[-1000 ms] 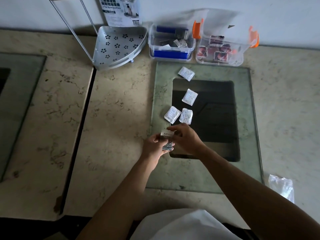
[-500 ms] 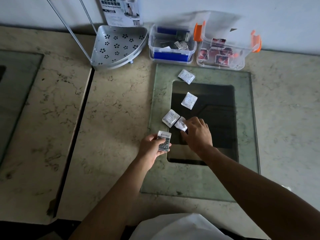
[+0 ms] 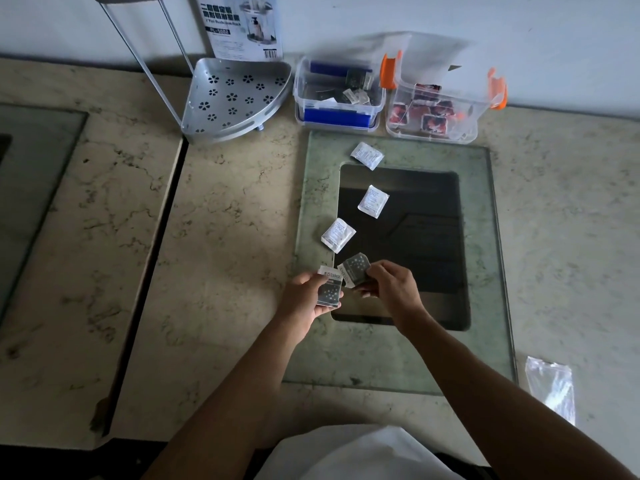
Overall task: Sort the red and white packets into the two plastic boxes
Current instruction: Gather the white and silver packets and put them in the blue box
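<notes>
Three white packets [image 3: 338, 235] lie flat on glass; red packets [image 3: 426, 114] fill the right box [image 3: 474, 114].

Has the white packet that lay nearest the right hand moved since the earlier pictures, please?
Yes. It has left the glass panel: the right hand now holds it lifted, dark side up, beside the packet in the left hand, below the three packets still lying there.

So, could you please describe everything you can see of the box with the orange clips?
The box with the orange clips is clear plastic, rectangular with rounded corners, open-topped, upright. An orange latch stands at each end. It sits on the marble counter against the wall, right of the blue-clip box, behind the glass panel. Red packets lie inside.
</notes>
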Demonstrator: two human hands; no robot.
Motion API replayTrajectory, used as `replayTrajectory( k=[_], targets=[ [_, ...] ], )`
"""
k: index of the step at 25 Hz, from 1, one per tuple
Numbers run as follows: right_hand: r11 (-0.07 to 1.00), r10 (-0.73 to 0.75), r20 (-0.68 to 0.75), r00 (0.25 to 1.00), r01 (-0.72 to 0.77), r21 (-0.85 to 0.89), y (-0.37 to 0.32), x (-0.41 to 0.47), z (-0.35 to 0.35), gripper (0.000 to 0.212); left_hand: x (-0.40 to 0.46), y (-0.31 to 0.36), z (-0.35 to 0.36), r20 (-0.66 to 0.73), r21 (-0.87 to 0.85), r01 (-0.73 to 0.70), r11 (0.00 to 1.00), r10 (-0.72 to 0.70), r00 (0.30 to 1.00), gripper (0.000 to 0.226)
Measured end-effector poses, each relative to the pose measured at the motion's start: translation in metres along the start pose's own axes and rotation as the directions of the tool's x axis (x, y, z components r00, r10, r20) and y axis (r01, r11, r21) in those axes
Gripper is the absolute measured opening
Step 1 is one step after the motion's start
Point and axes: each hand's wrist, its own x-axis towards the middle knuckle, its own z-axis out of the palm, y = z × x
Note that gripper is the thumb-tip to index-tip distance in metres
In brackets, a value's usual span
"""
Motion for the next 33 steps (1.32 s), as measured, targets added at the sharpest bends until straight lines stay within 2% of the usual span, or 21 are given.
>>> replayTrajectory(
  k=[3,9,11,15,18,20,22,25,28,31,33],
  targets=[
    [1.000,0.011,0.043,0.999,-0.011,-0.004,-0.002,-0.006,0.003,0.020,-0.003,-0.001,0.002,0.044,0.005,0.011,1.000,-0.011,0.999,0.022],
    [0.990,0.014,-0.096,0.995,-0.027,-0.135,0.020,-0.005,0.012,0.013,-0.008,-0.003,0.003,0.113,-0.124,0.034,0.992,-0.020,0.993,0.027],
    [0.973,0.027,-0.114,0.993,-0.053,-0.227,0.028,-0.012,0.018,0.018,-0.008,-0.002,0.002,0.096,-0.199,0.030,0.979,-0.011,0.995,0.030],
    [0.970,0.114,-0.022,0.993,-0.116,-0.212,0.035,-0.020,0.034,0.023,-0.010,0.001,0.004,0.026,-0.217,-0.008,0.976,0.014,1.000,0.035],
    [0.962,0.121,-0.017,0.993,-0.121,-0.246,0.036,-0.019,0.048,0.031,-0.012,0.002,0.007,0.011,-0.174,-0.057,0.983,0.060,0.998,0.031],
    [0.949,0.129,0.002,0.992,-0.123,-0.290,0.034,-0.018,0.054,0.035,-0.012,0.003,0.010,-0.001,-0.208,-0.041,0.977,0.041,0.999,0.029],
    [0.909,0.113,0.079,0.990,-0.071,-0.410,0.029,-0.016,0.054,0.037,-0.007,0.005,0.011,0.003,-0.243,-0.024,0.970,0.026,1.000,0.028],
    [0.790,0.083,0.189,0.979,0.051,-0.611,0.020,-0.005,0.047,0.036,0.000,0.011,0.006,-0.054,-0.206,-0.078,0.975,0.069,0.996,0.030],
    [0.696,-0.028,0.070,0.997,0.069,-0.715,0.003,0.026,0.040,0.034,0.009,0.026,-0.005,-0.099,-0.201,-0.110,0.973,0.092,0.991,0.043],
    [0.606,-0.282,0.003,0.959,0.180,-0.775,-0.014,0.055,0.042,0.014,0.012,0.038,-0.014,-0.101,-0.158,-0.114,0.981,0.098,0.990,0.042],
    [0.489,-0.406,0.068,0.911,0.280,-0.826,-0.016,0.069,0.045,0.037,0.013,0.040,-0.017,-0.104,-0.148,-0.125,0.981,0.110,0.988,0.036]
  ],
)
